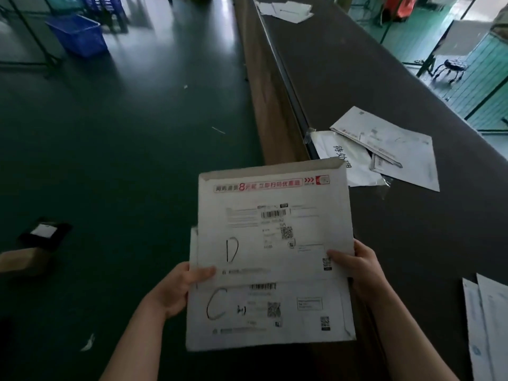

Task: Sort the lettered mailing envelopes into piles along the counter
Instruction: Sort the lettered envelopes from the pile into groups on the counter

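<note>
Dark green flooring fills the left half of the frame; a long dark desk (371,86) runs from lower right toward the top centre. At upper left a blue crate (78,34) stands on the floor; I cannot tell its contents. At centre frame my left hand (178,288) grips the left edge of a held stack, thumb on the envelope marked D (272,224). My right hand (360,268) grips the right edge, thumb on the same face. Beneath it, offset toward the bottom of the frame, lies the envelope marked C (269,314). Both have long axes running left-right, lettering upright. On the desk lie a near pile (384,147) at right centre, a far pile (286,8) at top, and sheets (486,325) at lower right, with bare desk between them.
</note>
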